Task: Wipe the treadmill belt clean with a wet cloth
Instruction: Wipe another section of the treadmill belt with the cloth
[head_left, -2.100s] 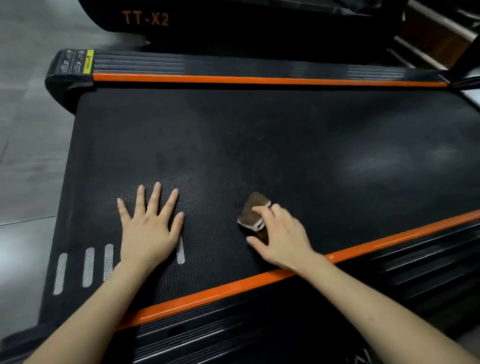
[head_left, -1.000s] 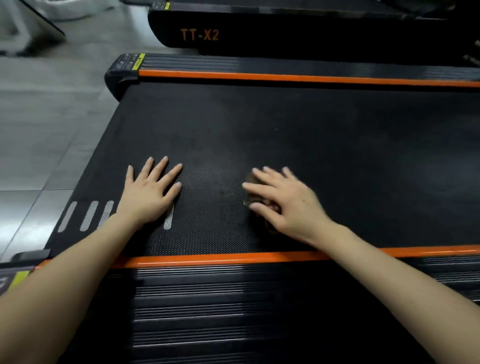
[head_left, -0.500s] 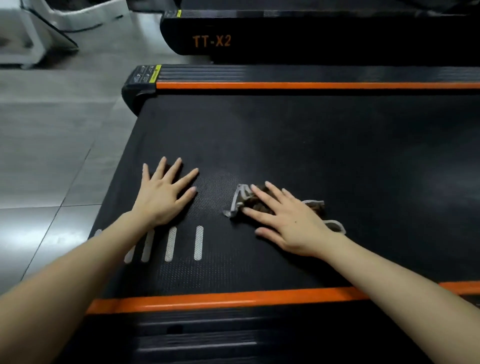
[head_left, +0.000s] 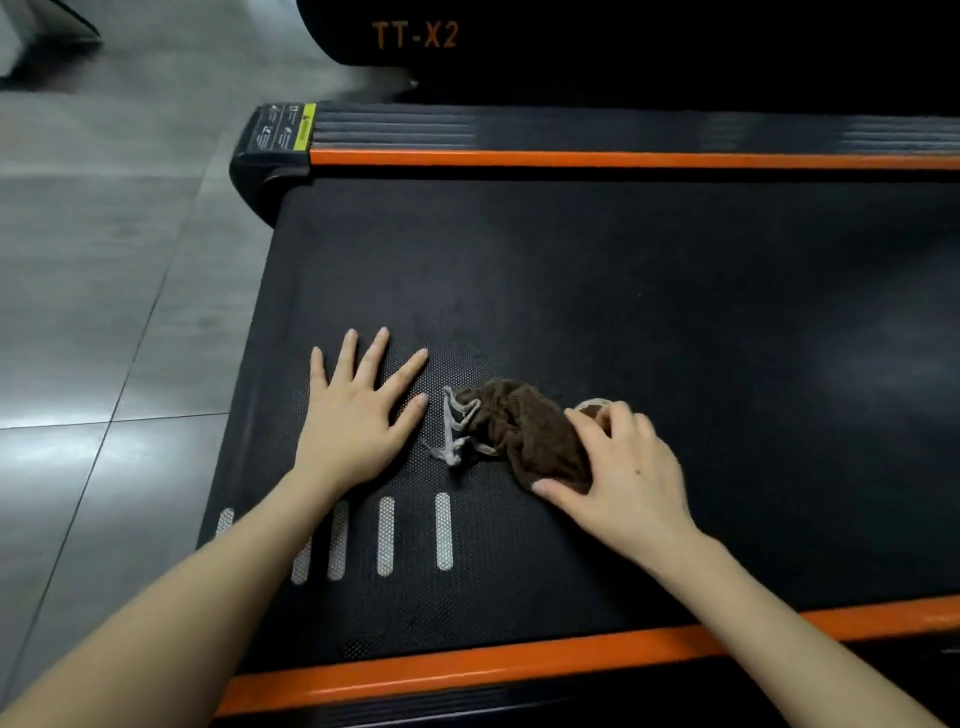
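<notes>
Cloth (head_left: 519, 431), one only, brown and bunched, lies on the treadmill belt (head_left: 675, 286) toward its left end, long axis running left to right. The right hand (head_left: 623, 467) grips its right end with curled fingers and thumb; the bulk trails leftward. Just left, apparently not touching, the left hand (head_left: 358, 415) presses flat, fingers spread. Two hands, one belt.

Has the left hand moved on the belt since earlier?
Yes. The left hand, earlier among the white stripes, now lies beyond them, toward the far orange rail.

Crumpled brown cloth (head_left: 519, 431) on treadmill belt (head_left: 675, 291).
</notes>
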